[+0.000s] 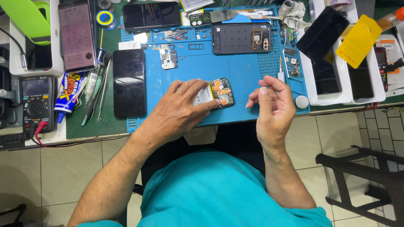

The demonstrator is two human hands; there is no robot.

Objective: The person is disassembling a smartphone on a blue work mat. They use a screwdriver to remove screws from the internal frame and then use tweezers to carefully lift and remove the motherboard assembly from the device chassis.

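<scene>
Opened black smartphone with exposed orange circuit board (219,92) | light, fragile; grip edges | left hand (181,107) spread flat, pressing it | right hand (271,105) loosely curled, empty.

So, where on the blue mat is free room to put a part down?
Bare blue mat lies between the back cover and the opened phone, also between the hands. The mat's top and right edges are crowded with small parts.

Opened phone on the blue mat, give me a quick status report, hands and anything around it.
Left hand flat on opened phone, pinning it to blue mat. Right hand raised beside it, fingers pinched, apart from phone. Black phone lies left, clear.
</scene>
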